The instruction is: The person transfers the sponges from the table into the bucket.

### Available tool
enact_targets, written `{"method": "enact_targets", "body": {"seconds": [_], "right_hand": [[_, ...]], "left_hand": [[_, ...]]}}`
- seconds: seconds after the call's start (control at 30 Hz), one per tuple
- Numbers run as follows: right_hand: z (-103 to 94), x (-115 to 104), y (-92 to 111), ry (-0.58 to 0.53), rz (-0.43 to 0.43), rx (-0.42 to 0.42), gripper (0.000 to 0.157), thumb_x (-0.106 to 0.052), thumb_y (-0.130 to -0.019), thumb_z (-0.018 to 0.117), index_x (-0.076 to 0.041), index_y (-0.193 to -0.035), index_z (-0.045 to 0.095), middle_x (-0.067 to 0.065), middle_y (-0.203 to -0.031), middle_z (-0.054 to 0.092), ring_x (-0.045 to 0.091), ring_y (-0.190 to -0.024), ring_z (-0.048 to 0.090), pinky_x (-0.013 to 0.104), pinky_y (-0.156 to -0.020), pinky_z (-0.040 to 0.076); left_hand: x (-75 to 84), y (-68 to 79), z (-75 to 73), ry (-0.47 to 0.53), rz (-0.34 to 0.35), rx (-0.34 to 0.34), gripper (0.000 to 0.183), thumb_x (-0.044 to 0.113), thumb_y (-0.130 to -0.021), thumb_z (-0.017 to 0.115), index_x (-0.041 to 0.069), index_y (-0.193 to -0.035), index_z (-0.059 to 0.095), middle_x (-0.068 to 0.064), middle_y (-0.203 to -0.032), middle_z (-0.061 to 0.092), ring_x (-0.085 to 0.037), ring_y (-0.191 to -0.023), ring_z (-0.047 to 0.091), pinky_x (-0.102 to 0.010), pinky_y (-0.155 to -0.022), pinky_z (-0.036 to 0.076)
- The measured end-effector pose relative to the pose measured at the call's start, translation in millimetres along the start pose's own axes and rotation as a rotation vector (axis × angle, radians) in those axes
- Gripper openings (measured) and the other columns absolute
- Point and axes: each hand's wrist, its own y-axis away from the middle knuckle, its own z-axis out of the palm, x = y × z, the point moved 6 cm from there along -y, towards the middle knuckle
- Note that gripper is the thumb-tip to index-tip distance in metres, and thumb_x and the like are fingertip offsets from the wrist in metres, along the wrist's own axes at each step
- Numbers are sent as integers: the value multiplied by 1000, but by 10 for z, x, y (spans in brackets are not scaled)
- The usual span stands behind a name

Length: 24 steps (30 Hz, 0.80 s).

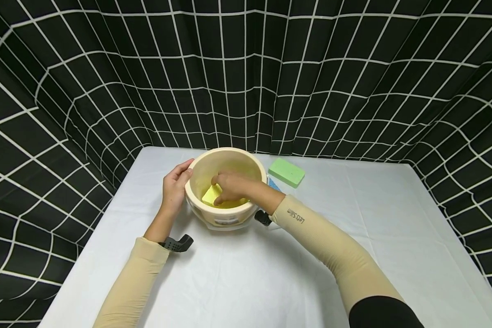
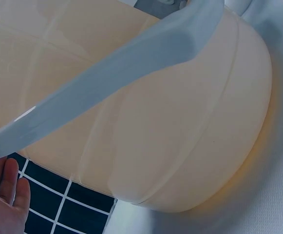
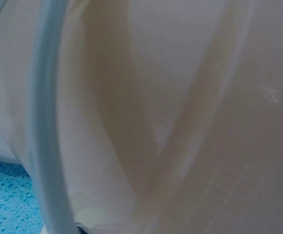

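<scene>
A cream bucket (image 1: 225,214) stands on the white-covered table. My left hand (image 1: 174,189) holds its left rim, thumb at the edge and fingers against the outer wall. In the left wrist view those fingers (image 2: 7,180) show beside the bucket's pale handle (image 2: 107,78). My right hand (image 1: 233,186) reaches down inside the bucket and grips a yellow sponge (image 1: 211,195) between thumb and fingers. Part of the sponge is hidden by that hand. The right wrist view is filled by the bucket's wall (image 3: 190,122) and handle (image 3: 46,122); no fingers show there.
To the right of the bucket, a green sponge (image 1: 287,172) lies on the table (image 1: 393,218). A blue sponge (image 1: 273,184) sits close against the bucket, partly hidden by it. Black curtains (image 1: 246,68) with white grid lines hang behind and along both sides.
</scene>
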Motion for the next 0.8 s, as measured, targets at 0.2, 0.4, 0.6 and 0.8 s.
{"method": "enact_targets", "body": {"seconds": [0.2, 0.4, 0.6, 0.8], "right_hand": [[3, -1, -4, 21, -13, -8, 59, -42, -83, 74, -13, -132, 58, 5, -112, 58, 19, -101, 53, 36, -100, 48], [-37, -1, -2, -32, -58, 46, 55, -39, -88, 71, -10, -133, 57, 9, -120, 58, 22, -109, 55, 36, -104, 46], [-146, -32, 22, -48, -119, 138, 51, -35, -90, 68, -7, -131, 58, 13, -125, 59, 26, -114, 56, 38, -107, 45], [-265, -44, 67, -82, -132, 183, 48, -32, -91, 67, -6, -130, 59, 13, -130, 59, 28, -118, 56, 39, -110, 44]], "left_hand": [[5, -4, -2, 7, -2, -4, 36, 9, -98, 50, -4, -131, 57, -20, -136, 57, -3, -105, 62, -14, -89, 55], [-18, -2, -9, 1, -10, -1, 36, 9, -98, 50, -4, -131, 57, -20, -136, 57, -2, -103, 63, -13, -88, 55], [-21, -8, -16, -4, -11, 3, 36, 10, -98, 51, -3, -131, 58, -20, -136, 57, -3, -104, 63, -14, -88, 55], [-6, -9, -11, -2, -16, -4, 37, 11, -97, 51, -2, -131, 58, -20, -135, 58, -4, -103, 63, -14, -87, 56]]}}
